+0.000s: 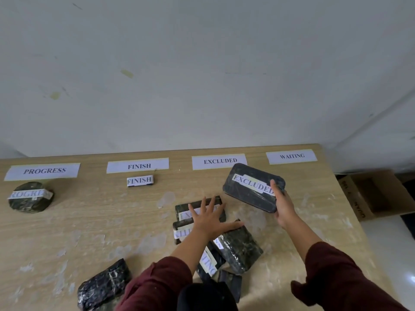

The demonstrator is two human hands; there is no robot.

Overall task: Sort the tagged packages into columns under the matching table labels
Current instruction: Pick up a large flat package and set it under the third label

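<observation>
Head view: the person's right hand (283,204) is gripping the near-right corner of the EXCLUDED package (254,191), fingers closed around its edge, and is holding it tilted above the table (89,221), just near of the EXCLUDED label (219,161). Its long axis is running from far-left to near-right, so it is lying skewed to the column line. Bare table is showing under it and nearward in that column, so there looks to be room to set it down. The left hand (210,217) is resting flat, fingers spread, on the unsorted pile (238,248) at near centre, gripping nothing. The PROGRESS package (31,197) and the FINISH package (139,181) are sitting under their own labels. The WAITING label (291,156), far right, is lying close to the table's right edge, with a cardboard box (377,194) beyond it.
</observation>
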